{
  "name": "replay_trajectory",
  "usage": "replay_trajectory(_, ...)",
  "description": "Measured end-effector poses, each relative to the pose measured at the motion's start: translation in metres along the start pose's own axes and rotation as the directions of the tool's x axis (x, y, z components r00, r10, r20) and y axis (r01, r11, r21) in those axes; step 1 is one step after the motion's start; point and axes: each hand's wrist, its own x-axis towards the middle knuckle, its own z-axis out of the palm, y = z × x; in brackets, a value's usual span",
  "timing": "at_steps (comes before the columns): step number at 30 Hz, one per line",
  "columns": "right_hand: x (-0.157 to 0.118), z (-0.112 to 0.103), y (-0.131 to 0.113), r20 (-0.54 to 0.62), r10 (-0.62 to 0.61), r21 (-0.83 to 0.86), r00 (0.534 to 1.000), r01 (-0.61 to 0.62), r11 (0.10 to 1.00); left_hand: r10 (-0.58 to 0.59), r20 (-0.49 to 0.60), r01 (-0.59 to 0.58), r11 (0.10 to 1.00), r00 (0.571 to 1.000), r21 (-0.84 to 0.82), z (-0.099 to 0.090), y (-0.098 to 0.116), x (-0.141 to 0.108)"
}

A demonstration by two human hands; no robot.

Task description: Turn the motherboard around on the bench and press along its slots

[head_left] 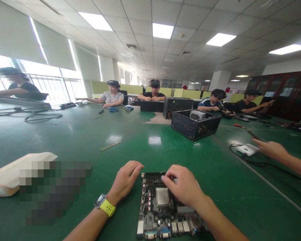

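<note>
A motherboard [153,209] lies flat on the green table [130,140], its ports facing me and a square silver processor [162,196] on it. My left hand [127,177], with a yellow-strapped watch on the wrist, is at the board's far left corner, fingers pressed together and bent; its fingertips reach the board's edge and nothing shows in it. Over the board's far right part is my right hand [182,184], its fingers curled and thumb close to them. What the right fingers hold, if anything, is hidden.
An open black computer case [195,125] sits beyond the board, with another case [178,105] behind it. White packaging [22,167] lies left. At right, another person's hand [273,149] is near a white device [247,149] and cables. Several people sit farther back.
</note>
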Motion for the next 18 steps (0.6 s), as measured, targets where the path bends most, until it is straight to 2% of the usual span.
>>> replay_trajectory(3,-0.018,0.017,-0.049,0.213,-0.036,-0.112,0.976,0.061,0.992,-0.007,-0.050,0.008,1.000,0.999,0.017,-0.001,-0.001,0.000)
replay_trajectory(6,-0.031,0.041,-0.074,0.335,0.060,-0.288,0.940,0.041,0.957,-0.009,-0.054,0.011,0.999,0.999,0.030,-0.002,-0.001,0.001)
replay_trajectory(11,-0.035,0.060,-0.076,0.367,0.091,-0.394,0.926,0.066,0.917,-0.019,-0.032,0.020,0.999,0.999,0.039,-0.001,0.001,0.001)
replay_trajectory(15,-0.034,0.060,-0.080,0.417,0.131,-0.407,0.899,0.056,0.912,-0.026,-0.029,0.027,0.999,0.999,0.034,0.000,0.001,-0.001)
replay_trajectory(18,-0.027,0.053,-0.073,0.367,0.120,-0.359,0.922,0.022,0.933,-0.031,-0.031,0.032,0.999,0.999,0.039,0.000,0.000,-0.001)
